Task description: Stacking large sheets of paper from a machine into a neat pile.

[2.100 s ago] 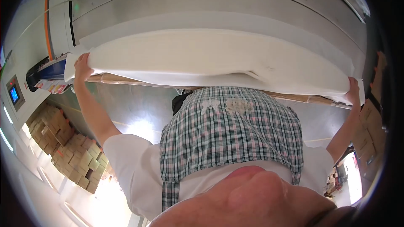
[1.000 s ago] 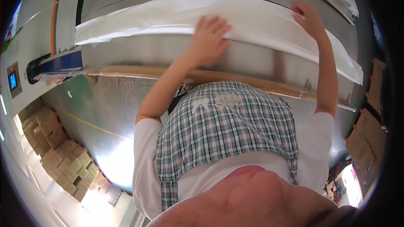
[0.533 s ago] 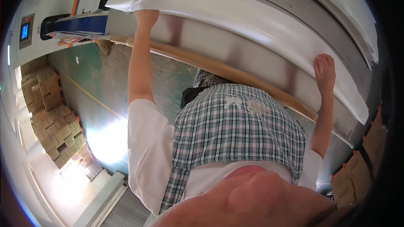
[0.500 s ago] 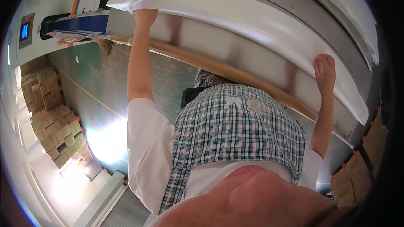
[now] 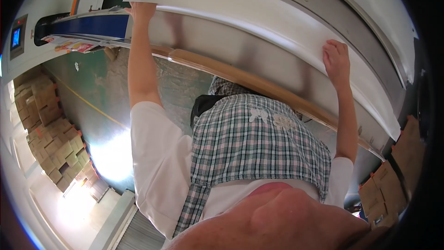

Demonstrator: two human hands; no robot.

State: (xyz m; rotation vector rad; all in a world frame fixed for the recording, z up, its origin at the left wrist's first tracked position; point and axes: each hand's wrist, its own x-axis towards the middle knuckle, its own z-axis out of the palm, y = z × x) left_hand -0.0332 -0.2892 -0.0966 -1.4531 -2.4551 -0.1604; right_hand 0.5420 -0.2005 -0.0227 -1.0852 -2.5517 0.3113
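Observation:
A long white sheet (image 5: pixel 240 7) lies lengthwise along the pale front ledge of a large machine, its near edge slightly curled. At the sheet's left end, my left hand (image 5: pixel 142 10) reaches under the edge. Its thumb sticks out to the left, while the sheet covers the other fingers, so their grip cannot be made out. My right hand (image 5: pixel 336 62) rests on top of the sheet toward its right end, with loosely bent fingers and nothing held in them.
A brown cardboard-coloured strip (image 5: pixel 222 68) runs along the ledge's near side, in front of my apron. A blue panel (image 5: pixel 92 26) and papers (image 5: pixel 78 45) are at the left, near a control screen (image 5: pixel 16 37). Stacked cartons (image 5: pixel 60 150) stand lower left, other cartons (image 5: pixel 386 187) at right.
My left hand has shifted up and left, and the sheet's crumpled left end now looks flatter. My right hand has moved left and further onto the sheet, its fingers less tightly curled.

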